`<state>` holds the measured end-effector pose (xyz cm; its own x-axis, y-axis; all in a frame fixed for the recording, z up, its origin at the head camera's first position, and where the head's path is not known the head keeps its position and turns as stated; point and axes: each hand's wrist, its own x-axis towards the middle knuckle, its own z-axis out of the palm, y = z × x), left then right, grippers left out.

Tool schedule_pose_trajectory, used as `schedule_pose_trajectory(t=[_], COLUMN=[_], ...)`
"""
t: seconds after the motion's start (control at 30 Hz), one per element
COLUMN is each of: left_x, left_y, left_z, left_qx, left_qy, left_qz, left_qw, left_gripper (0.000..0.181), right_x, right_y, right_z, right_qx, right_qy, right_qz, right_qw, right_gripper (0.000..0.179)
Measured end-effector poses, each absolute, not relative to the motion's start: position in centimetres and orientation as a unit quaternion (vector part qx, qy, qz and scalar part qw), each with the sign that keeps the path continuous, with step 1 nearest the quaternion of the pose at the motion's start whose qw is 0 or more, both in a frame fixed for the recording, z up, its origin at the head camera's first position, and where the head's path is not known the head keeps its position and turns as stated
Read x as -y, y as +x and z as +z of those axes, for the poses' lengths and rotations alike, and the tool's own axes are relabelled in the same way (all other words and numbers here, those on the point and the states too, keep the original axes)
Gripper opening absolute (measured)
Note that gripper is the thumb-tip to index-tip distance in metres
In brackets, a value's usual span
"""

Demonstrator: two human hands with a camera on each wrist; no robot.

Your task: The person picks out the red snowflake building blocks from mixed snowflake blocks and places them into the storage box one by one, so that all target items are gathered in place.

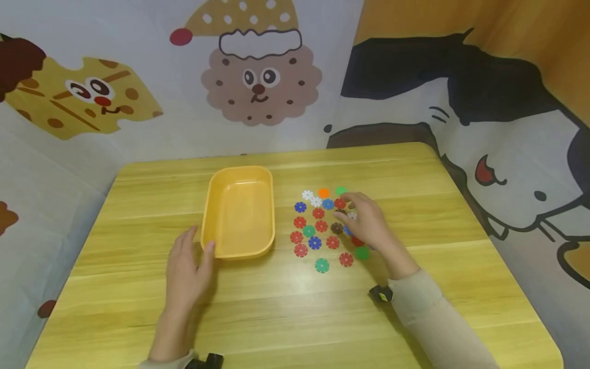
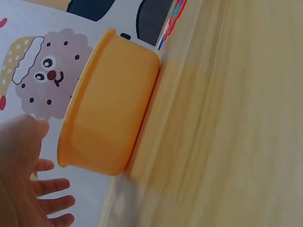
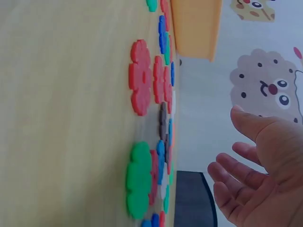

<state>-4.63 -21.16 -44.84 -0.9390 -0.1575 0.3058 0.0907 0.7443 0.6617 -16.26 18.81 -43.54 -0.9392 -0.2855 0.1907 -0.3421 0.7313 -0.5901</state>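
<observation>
A yellow plastic tray [image 1: 239, 255] with raised sides stands on the table, its inside bare. My left hand [image 1: 186, 266] hovers at the tray's near left corner, thumb apart from the extended fingers; the left wrist view has a gap between hand and tray [image 2: 111, 104]. Right of the tray lie many flat, notched plastic snowflake discs in red, blue, green, white, brown and orange, among them a red disc [image 1: 346, 260] near the front. Over their right side my right hand [image 1: 366, 220] hangs with loosely bent fingers and hides some discs. In the right wrist view that hand [image 3: 255, 175] holds nothing.
The wood-patterned table [image 1: 286, 318] has rounded corners. Behind it hangs a pale cloth [image 1: 161, 138] printed with cartoon figures. A green disc [image 3: 138, 179] lies close below the right wrist camera.
</observation>
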Motion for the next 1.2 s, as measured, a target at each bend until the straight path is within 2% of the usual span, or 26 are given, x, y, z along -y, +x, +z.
schedule_pose_trajectory(t=[0.43,0.63,1.2], left_x=[20.5,20.5,19.8], left_y=[-6.1,-6.2,-5.6], left_z=[-44.8,-44.9,-44.3], left_qx=[0.891,0.896,0.888], left_qy=[0.114,0.107,0.116], left_qz=[-0.404,-0.391,-0.421], left_qw=[0.172,0.184,0.142], left_gripper=[0.043,0.033,0.034], right_x=[-16.9,-16.1,-14.8], right_y=[-17.9,-18.4,-19.8], right_z=[-44.6,-44.8,-45.2], right_qx=[0.926,0.929,0.943], right_qy=[0.15,0.147,0.137], right_qz=[0.346,0.337,0.283], right_qw=[-0.02,-0.047,-0.106], right_gripper=[0.047,0.041,0.028])
